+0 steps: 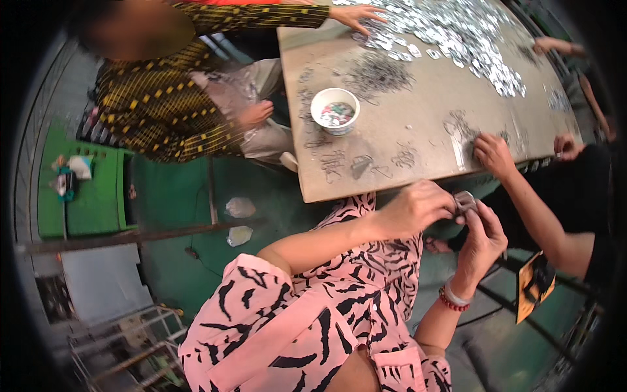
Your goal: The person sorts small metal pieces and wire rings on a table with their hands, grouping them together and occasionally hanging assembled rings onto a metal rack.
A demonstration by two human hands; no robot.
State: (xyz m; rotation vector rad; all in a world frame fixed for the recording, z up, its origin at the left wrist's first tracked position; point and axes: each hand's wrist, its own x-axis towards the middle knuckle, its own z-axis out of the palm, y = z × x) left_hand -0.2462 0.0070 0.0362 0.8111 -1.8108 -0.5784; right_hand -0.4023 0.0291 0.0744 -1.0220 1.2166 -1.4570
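Past the table's near edge, in front of my lap, both my hands come together on a small shiny metal piece [464,202]. My left hand [418,210] has thumb and fingers pinched at its left side. From below and the right, my right hand [484,236] grips it between thumb and fingertips. Fingers partly cover the piece, so its exact kind cannot be made out. On the table [431,134] just beyond lie loose clusters of thin dark wire-like pieces [406,155].
A white tub [335,111] with small colourful contents stands near the table's left edge. Many flat silvery pieces [450,39] are heaped at the back, beside a dark wire pile [382,75]. A co-worker's hand [493,154] rests close on the right; another person [170,98] sits left.
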